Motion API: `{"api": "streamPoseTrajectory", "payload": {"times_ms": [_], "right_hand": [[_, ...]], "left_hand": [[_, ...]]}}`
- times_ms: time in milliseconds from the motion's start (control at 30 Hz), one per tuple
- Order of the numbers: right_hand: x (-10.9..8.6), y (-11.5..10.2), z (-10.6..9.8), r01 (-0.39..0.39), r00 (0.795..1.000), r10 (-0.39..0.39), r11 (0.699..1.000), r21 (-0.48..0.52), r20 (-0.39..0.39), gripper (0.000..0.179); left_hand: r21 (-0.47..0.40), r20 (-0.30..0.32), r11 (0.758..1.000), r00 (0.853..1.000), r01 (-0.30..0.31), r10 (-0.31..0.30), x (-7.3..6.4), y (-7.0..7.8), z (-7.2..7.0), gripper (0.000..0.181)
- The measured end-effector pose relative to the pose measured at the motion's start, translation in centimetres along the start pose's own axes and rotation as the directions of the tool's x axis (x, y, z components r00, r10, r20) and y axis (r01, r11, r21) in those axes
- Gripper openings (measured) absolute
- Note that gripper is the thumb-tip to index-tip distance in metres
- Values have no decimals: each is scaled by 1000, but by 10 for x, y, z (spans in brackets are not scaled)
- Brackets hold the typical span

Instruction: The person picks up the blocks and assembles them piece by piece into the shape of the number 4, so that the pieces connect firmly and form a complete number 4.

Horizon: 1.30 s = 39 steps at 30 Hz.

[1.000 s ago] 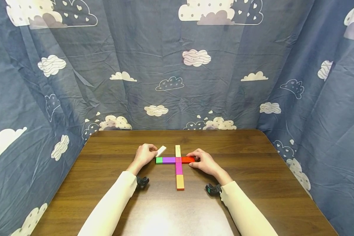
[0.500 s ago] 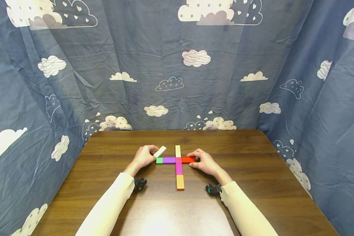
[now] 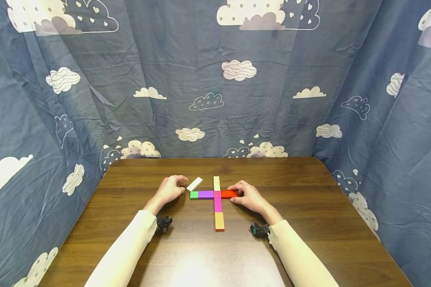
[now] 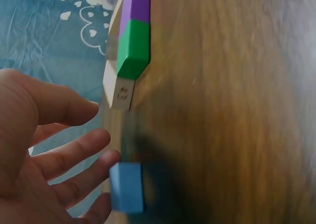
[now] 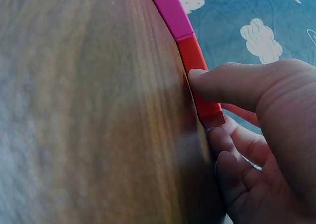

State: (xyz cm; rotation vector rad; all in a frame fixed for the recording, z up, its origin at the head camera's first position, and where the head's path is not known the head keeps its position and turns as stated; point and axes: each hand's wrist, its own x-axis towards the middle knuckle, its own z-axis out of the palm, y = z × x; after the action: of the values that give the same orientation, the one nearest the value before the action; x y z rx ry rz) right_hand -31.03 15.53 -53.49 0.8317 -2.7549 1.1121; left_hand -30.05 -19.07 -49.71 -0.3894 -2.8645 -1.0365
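Note:
Colored blocks lie in a cross on the table: green (image 3: 194, 195), purple (image 3: 206, 195), magenta (image 3: 218, 205), orange (image 3: 219, 221), pale wood (image 3: 216, 183) and red (image 3: 228, 194). My right hand (image 3: 250, 198) pinches the red block's right end between thumb and fingers. Slanted beyond the green block, a loose pale wooden block (image 3: 194, 184) lies on the tabletop. My left hand (image 3: 170, 189) is just left of it, fingers loosely spread and holding nothing. In the left wrist view, a blue block (image 4: 127, 187) sits by its fingertips; whether they touch, I cannot tell. The head view hides that block.
The brown wooden table (image 3: 273, 255) extends around the cross on all sides. A dark blue cloud-patterned curtain (image 3: 165, 131) hangs behind its far edge and along both sides. Dark wrist devices sit below both hands.
My left hand has let go of the loose pale wooden block and drawn back left. That block has settled slightly lower and more slanted. The right hand stays on the red block.

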Motion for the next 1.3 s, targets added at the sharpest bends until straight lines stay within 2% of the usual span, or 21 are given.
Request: {"api": "streamPoseTrajectory", "payload": {"times_ms": [233,367,567,667,833,1033,1300], "right_hand": [[0,0,0,-20,1000,20,1000,18,2,40],[0,0,1,-22,1000,22,999,27,2,41],[-1,-1,1,-20,1000,20,999,33,5,41],[-1,-2,1,-23,1000,23,999,38,8,41],[-1,-3,1,-27,1000,27,999,29,8,40],[-1,-3,1,-34,999,34,999,25,11,40],[-1,-2,0,-16,1000,16,1000,15,8,40]], "left_hand": [[35,38,999,999,10,-11,-8,-7,-21,38],[73,64,997,998,6,-11,-12,-14,-27,37],[134,58,991,998,26,-34,-17,-22,-30,30],[142,54,988,997,54,-63,-19,-24,-31,26],[167,41,984,996,66,-74,-21,-28,-32,21],[177,21,983,999,39,-44,-26,-30,-31,19],[146,-27,989,1000,-7,11,-29,-32,-26,15]]}}
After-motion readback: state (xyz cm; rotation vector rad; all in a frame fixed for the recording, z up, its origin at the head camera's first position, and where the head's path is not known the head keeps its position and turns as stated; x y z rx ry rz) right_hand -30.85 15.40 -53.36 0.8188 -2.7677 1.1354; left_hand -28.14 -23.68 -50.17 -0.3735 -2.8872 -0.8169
